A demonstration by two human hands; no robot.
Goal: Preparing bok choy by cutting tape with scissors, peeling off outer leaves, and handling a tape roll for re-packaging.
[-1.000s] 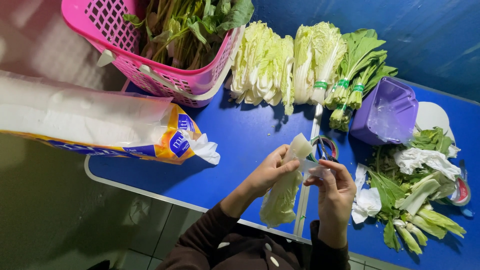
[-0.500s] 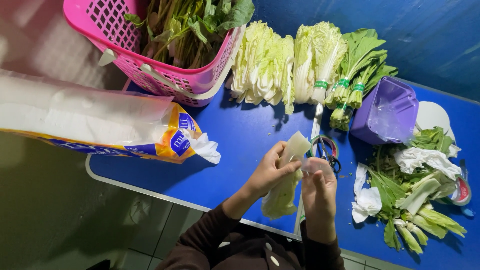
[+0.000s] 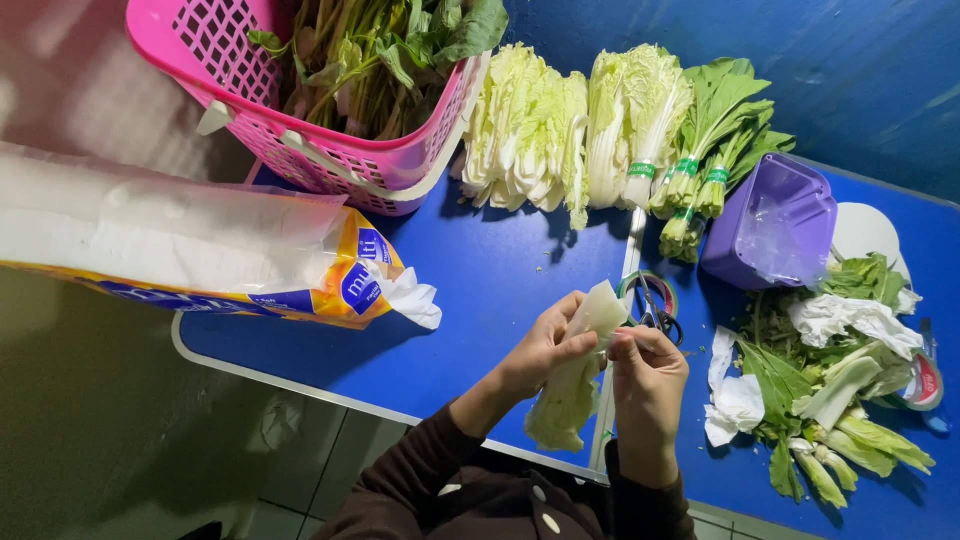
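Note:
My left hand (image 3: 541, 350) grips a pale green cabbage leaf (image 3: 567, 395) near its white stem end, the leaf hanging down toward me over the table's front edge. My right hand (image 3: 648, 378) pinches the same stem end from the right, fingers closed on it. Both hands hover above the blue table (image 3: 480, 290). Just beyond them lie scissors and a tape roll (image 3: 650, 302).
A pink basket (image 3: 330, 150) of greens stands back left. A big plastic bag of white paper (image 3: 200, 250) lies left. Napa cabbages (image 3: 570, 125), banded greens (image 3: 710, 150), a purple tub (image 3: 770, 225) and loose trimmed greens with white paper (image 3: 830, 370) sit right.
Both hands stay on the leaf and have turned it slightly; my right hand has shifted a little closer to the stem end.

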